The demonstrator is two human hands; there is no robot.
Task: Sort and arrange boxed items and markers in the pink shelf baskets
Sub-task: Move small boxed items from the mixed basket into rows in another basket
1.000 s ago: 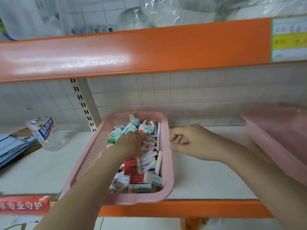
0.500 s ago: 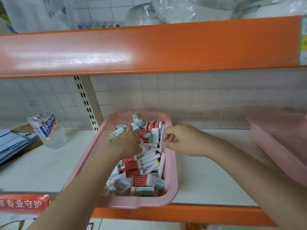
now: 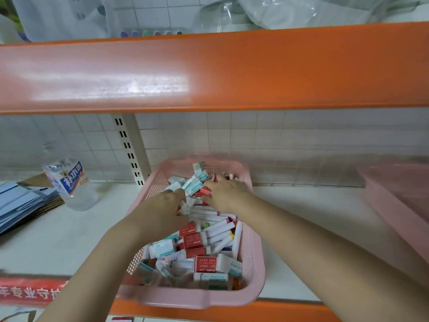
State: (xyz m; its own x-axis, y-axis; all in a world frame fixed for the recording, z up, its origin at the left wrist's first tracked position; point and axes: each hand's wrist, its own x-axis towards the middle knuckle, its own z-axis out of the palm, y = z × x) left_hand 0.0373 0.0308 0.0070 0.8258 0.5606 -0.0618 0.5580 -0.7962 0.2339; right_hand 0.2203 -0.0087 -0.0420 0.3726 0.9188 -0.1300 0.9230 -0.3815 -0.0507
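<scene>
A pink perforated basket [image 3: 254, 256] stands on the white shelf, full of small red-and-white and teal-and-white boxes [image 3: 204, 263] and white markers [image 3: 220, 231] with coloured caps. Both my hands are inside it, near its far half. My left hand [image 3: 167, 208] lies palm down on the pile, fingers curled onto boxes at its tips. My right hand [image 3: 224, 192] rests just right of it, fingers bent over red and teal boxes at the back. Whether either hand grips a box is hidden by the fingers.
A second pink basket [image 3: 399, 201] sits at the right edge. A clear water bottle [image 3: 72, 184] with a blue label and a stack of flat blue cartons [image 3: 21, 203] lie at the left. An orange shelf beam [image 3: 209, 70] hangs overhead; another orange edge [image 3: 278, 310] runs below.
My right hand has moved left from outside the basket's right rim into the basket. My left hand has stayed on the pile, shifting slightly. The view has dropped closer.
</scene>
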